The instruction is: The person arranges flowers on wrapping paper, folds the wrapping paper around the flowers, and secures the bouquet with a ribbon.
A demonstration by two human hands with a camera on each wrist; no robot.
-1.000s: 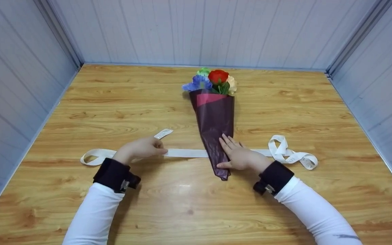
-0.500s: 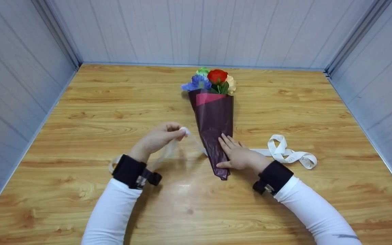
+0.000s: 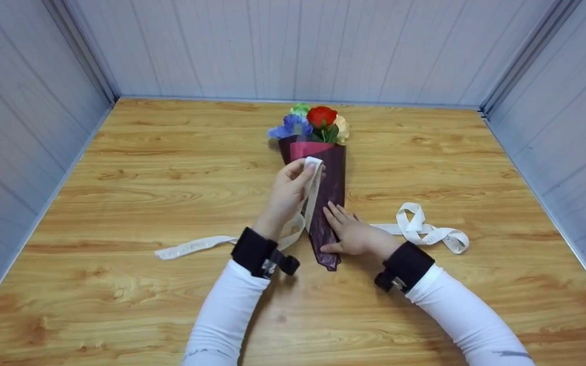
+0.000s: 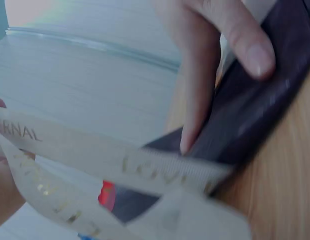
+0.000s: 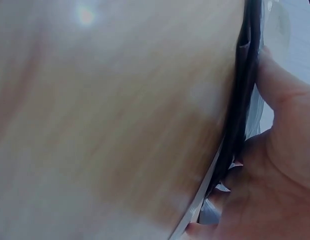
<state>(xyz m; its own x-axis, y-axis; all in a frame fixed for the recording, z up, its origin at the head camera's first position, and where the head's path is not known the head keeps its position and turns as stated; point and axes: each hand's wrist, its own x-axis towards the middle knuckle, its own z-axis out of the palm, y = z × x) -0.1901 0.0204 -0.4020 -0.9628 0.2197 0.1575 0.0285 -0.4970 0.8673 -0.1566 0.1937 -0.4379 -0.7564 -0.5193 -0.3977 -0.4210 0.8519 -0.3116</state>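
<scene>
A bouquet wrapped in dark purple paper [image 3: 332,178] lies on the table, its red, blue, green and cream flowers [image 3: 322,118] toward the back. Over its left side, my left hand [image 3: 287,195] pinches a white ribbon [image 3: 311,208] between thumb and fingers. The ribbon passes beneath the wrap and hangs in a fold from my fingertips. Gold lettering shows on the ribbon [image 4: 90,155] in the left wrist view. My right hand [image 3: 353,236] presses the narrow lower wrap with fingers spread; in the right wrist view its thumb lies along the dark wrap [image 5: 240,100].
One ribbon tail [image 3: 196,246] trails leftward over the wooden table [image 3: 120,305]. The ribbon's other end [image 3: 425,231] lies in loose loops to the right. Pale panel walls [image 3: 293,51] enclose the back and both sides.
My left hand has lifted the ribbon off the table at left and carried it up and right, over the wrapped bouquet. The left tail has been drawn along. My right hand stays in place.
</scene>
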